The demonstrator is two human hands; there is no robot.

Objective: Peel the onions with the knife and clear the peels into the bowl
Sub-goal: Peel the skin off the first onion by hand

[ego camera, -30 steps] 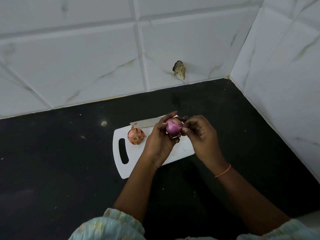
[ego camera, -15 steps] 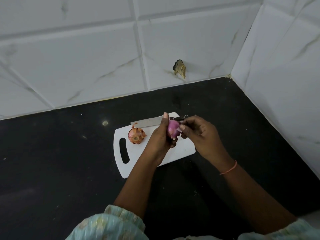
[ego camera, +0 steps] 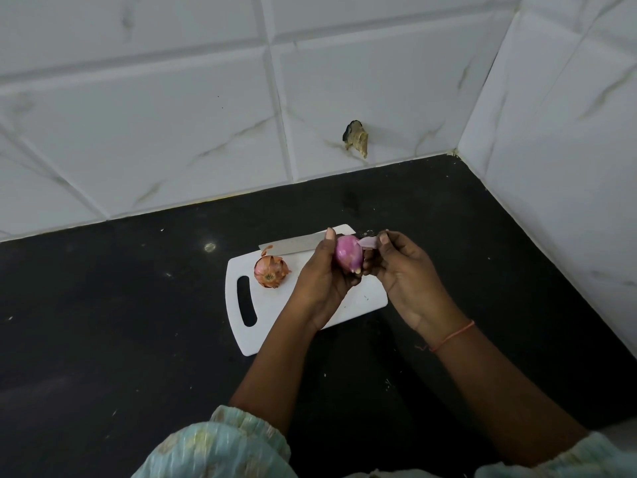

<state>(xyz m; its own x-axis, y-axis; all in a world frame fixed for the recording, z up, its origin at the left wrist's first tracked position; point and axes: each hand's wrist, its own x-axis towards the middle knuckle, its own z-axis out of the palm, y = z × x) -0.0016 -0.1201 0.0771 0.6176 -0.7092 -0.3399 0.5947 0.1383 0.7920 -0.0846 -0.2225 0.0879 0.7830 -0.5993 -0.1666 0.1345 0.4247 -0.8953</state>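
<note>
Black tabletop (ego camera: 103, 339), speckled with small pale flecks, set into a corner of white marbled wall tiles (ego camera: 155, 132). A white cutting board (ego camera: 275, 326) lies near the middle of it, its handle slot at the 9 o'clock end.

On the board, just past the slot toward 3 o'clock, rests an unpeeled onion (ego camera: 270, 271) with dry orange-brown skin flaring loose at its top. It stands apart from both hands.

At the board's 12 o'clock edge lies the knife (ego camera: 296, 243), blade flat and pointing toward 9 o'clock; its dark handle end shows beyond the hands toward 3 o'clock. No hand holds it.

The left hand (ego camera: 322, 281) is raised above the board, fingers curled round a peeled purple onion (ego camera: 349, 257), with one fingertip standing up at the onion's 10 o'clock side. The onion is off the board surface, held between the two hands.

The right hand (ego camera: 403, 274) sits just to the 3 o'clock side of the onion. Its thumb and forefinger pinch a pale strip of peel (ego camera: 368, 241) that runs from the onion's top toward 2 o'clock; the remaining fingers are curled beneath. An orange thread band (ego camera: 451, 335) circles the right wrist.

Pale green patterned sleeves (ego camera: 220, 446) show at 6 o'clock. A chipped brown hole (ego camera: 355, 139) marks the wall tile at 12 o'clock.
</note>
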